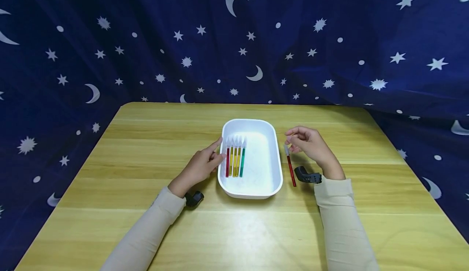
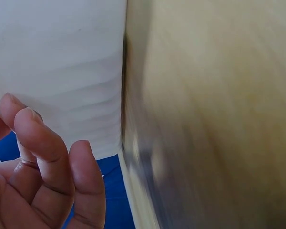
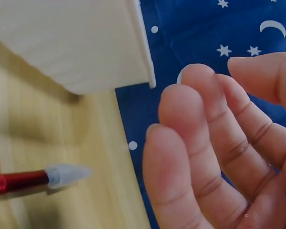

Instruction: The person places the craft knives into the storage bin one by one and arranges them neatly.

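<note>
A white rectangular tray [image 1: 261, 177] sits on the table. Inside, along its left side, slim sticks lie side by side with pale translucent tips: a dark red one [image 1: 227, 163], yellow ones [image 1: 235, 163] and a green one [image 1: 242, 163]. At the tray's left rim is my left hand [image 1: 200, 165], thumb over the edge and index finger along the outside; the left wrist view has its other fingers bent beside the outer wall. My right hand [image 1: 307, 143] hovers right of the tray, fingers loosely curved around nothing. Just below its fingertips a red stick [image 1: 291, 169] with a translucent tip lies on the table.
The wooden table [image 1: 146, 149] reaches to a dark blue curtain [image 1: 205, 43] with moons and stars behind it. Black wrist devices [image 1: 307, 176] are worn on both arms, the right one close to the loose red stick.
</note>
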{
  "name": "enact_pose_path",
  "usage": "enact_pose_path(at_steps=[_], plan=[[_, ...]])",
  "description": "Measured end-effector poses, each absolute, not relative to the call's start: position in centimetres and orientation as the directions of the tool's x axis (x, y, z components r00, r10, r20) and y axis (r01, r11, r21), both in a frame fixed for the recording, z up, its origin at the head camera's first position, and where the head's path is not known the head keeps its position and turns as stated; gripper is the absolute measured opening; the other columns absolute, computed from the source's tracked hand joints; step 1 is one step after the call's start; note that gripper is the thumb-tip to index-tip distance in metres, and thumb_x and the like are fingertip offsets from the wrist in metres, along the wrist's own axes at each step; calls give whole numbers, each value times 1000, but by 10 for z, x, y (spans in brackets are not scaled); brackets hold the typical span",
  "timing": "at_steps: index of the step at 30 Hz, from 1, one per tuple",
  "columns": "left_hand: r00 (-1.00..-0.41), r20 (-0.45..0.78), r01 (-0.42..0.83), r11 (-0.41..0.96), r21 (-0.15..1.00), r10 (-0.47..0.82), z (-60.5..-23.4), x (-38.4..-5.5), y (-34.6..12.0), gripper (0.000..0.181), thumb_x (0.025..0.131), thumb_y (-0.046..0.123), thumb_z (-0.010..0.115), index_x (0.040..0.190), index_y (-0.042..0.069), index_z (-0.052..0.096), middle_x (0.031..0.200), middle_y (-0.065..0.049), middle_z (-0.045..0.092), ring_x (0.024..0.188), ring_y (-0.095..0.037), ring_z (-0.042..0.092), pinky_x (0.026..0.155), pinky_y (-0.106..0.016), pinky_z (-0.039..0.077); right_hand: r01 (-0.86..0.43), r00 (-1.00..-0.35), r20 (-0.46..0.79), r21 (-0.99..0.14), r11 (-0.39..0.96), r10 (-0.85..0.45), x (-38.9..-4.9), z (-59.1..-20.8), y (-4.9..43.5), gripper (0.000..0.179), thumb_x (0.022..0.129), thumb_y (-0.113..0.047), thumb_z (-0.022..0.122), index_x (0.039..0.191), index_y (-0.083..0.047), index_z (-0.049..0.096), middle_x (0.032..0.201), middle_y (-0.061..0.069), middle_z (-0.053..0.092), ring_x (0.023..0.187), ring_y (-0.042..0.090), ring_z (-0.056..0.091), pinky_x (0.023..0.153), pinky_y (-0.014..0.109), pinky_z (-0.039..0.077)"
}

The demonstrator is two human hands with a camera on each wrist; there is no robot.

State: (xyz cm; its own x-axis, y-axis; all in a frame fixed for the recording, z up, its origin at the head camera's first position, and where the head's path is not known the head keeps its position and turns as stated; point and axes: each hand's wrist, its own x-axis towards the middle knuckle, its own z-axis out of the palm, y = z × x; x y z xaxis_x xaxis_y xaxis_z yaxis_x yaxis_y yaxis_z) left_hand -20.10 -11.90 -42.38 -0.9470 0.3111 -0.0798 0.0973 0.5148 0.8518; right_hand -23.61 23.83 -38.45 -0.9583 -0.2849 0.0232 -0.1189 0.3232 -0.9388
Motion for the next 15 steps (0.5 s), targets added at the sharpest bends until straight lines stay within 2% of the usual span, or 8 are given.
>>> enact_pose_path(at_steps=[10,15], plan=[[-945,-59,120,507,854,322,-425,-201,-119,67,115,27,58,173,14,27,75,-3,54,56,-15,43,53,-26,39,-46,-961,-41,-952,304,-273,-240,-399,244,33,109,-2,56,131,23,53,99,12,73,77,15,69,72,27,62],[-944,-51,128,503,855,327,-426,-200,-119,67,115,25,58,173,12,27,75,-2,53,56,-15,43,53,-26,39,-3,-963,-89,-942,336,-256,-241,-403,248,35,109,-5,58,133,19,55,95,5,72,77,14,67,71,28,62]])
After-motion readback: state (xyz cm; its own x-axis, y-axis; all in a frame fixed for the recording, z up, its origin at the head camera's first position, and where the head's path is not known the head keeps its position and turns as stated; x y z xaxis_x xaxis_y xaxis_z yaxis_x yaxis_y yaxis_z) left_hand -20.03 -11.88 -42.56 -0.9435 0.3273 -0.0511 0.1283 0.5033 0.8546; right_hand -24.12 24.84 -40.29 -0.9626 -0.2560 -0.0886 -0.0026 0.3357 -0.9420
